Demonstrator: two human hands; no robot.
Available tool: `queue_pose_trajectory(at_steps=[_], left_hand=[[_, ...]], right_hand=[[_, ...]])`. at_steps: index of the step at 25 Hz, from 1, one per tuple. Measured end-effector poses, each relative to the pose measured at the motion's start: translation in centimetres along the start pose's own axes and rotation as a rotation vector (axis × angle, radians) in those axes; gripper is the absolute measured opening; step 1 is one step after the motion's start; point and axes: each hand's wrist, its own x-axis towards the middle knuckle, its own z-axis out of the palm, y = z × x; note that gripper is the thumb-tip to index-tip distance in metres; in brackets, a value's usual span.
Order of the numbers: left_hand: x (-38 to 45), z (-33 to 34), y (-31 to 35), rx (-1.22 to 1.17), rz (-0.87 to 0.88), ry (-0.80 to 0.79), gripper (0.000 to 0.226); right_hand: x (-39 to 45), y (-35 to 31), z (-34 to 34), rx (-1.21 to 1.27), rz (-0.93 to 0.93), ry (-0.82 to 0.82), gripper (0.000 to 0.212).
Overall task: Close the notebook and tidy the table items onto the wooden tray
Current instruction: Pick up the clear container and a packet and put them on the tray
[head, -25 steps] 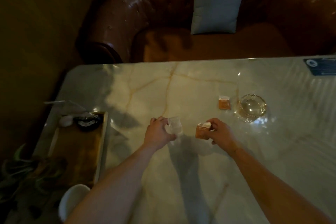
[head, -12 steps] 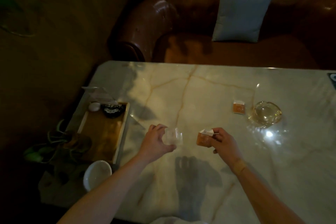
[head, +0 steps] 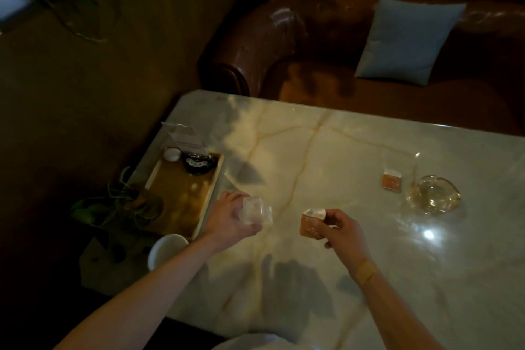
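Observation:
My left hand (head: 228, 220) grips a small clear plastic box (head: 257, 211) above the marble table (head: 312, 156), just right of the wooden tray (head: 181, 193). My right hand (head: 345, 231) holds a small orange packet with a white top (head: 312, 223). A second orange packet (head: 392, 181) lies flat on the table at the right, beside a glass ashtray (head: 433, 194). On the tray's far end sit a white pebble-like object (head: 172, 154) and a dark round item (head: 198, 163). No notebook is in view.
A clear acrylic sign stand (head: 184, 138) stands behind the tray. A potted plant (head: 125, 202) and a white cup (head: 166, 250) sit at the table's left edge. A brown leather sofa (head: 284, 45) with a grey cushion (head: 406, 40) lies beyond the table.
The view has swung left, so the tray sits nearer the centre. Both hands have moved left toward the tray, each still holding its item.

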Motion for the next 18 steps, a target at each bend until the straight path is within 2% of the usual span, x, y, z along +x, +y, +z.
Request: queue_pose_trajectory(at_steps=[5, 11, 15, 18], left_hand=[[-0.1, -3.1, -2.9, 0.053, 0.108, -0.036, 0.054], [1.8, -8.1, -7.4, 0.034, 0.086, -0.140, 0.049], [3.5, -12.0, -10.7, 0.205, 0.142, -0.200, 0.052], [4.7, -15.3, -13.7, 0.150, 0.121, -0.265, 0.054]], right_hand=[[-1.4, -0.5, 4.2, 0.018, 0.019, -0.015, 0.014], [-1.6, -2.4, 10.3, 0.060, 0.033, -0.020, 0.019], [-0.8, -3.9, 14.8, 0.075, 0.055, -0.014, 0.022], [-0.1, -5.0, 18.4, 0.047, 0.066, -0.018, 0.025]])
